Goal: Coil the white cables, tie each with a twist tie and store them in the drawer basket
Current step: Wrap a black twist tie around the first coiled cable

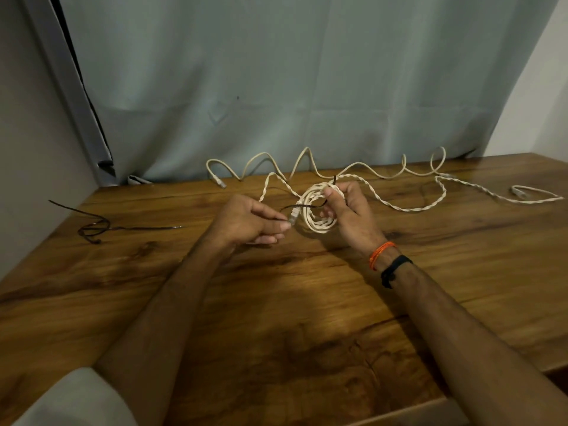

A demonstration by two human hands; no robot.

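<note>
Coil of white cable sits upright in our right hand, thumb and curled fingers clamped round its upper right edge, held just above the wooden table. The black twist tie lies across the coil's left side, its long axis roughly horizontal; one end pokes up above the right thumb, the other runs left toward our left hand. The left hand is the nearer one to the free end: thumb and forefinger pinch it beside the cable's plug, the other fingers curled under. We judge the coming move to be wrapping that end round the bundle.

The coil looks tight, several loops, cream-white. Two more white cables lie uncoiled behind, near the curtain. Spare ties lie well to the left. The drawer basket is not in view.
</note>
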